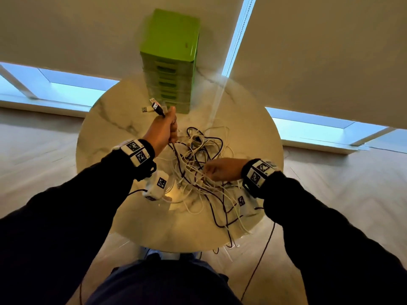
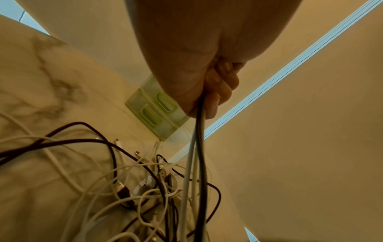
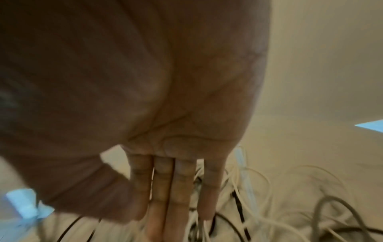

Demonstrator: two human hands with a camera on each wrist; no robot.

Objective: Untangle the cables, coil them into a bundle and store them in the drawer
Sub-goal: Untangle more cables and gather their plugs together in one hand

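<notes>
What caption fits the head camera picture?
Left hand lifts gathered cable ends while the right hand reaches into the tangle.

Marble table [image 1: 105, 137]: cables [image 1: 198, 168], drawer tower [image 1: 169, 62].

Round marble table [image 1: 114, 119], window blinds [image 1: 319, 51]
</notes>
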